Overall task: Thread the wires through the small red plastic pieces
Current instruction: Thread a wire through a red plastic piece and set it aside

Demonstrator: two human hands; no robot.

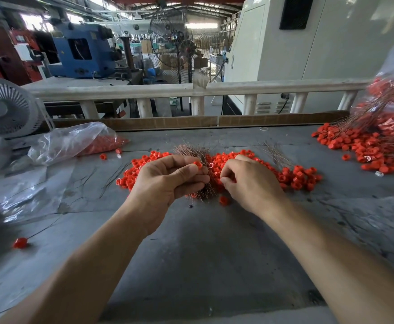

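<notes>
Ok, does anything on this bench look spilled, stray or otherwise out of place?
Mostly orderly piles. One red piece with a wire attached lies alone near the table's left edge, far from the central pile. A few loose wires are scattered left of that pile. The left hand holds a wire bundle and a piece; nothing looks damaged.

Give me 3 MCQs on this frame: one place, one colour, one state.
1. Where does the clear bag part-filled with red pieces lie?
A. Far left of the table
B. Under the right hand
C. On the railing

2. What colour are the small plastic pieces?
A. Blue
B. Red
C. White

3. What is the left hand doing?
A. Lying flat and open
B. Pinching a red piece at its fingertips
C. Lifting the desk fan

Key: 1 A, the clear bag sits far left on the table. 2 B, the loose pile is red. 3 B, the left hand pinches a red piece beside the wire bundle.
</notes>
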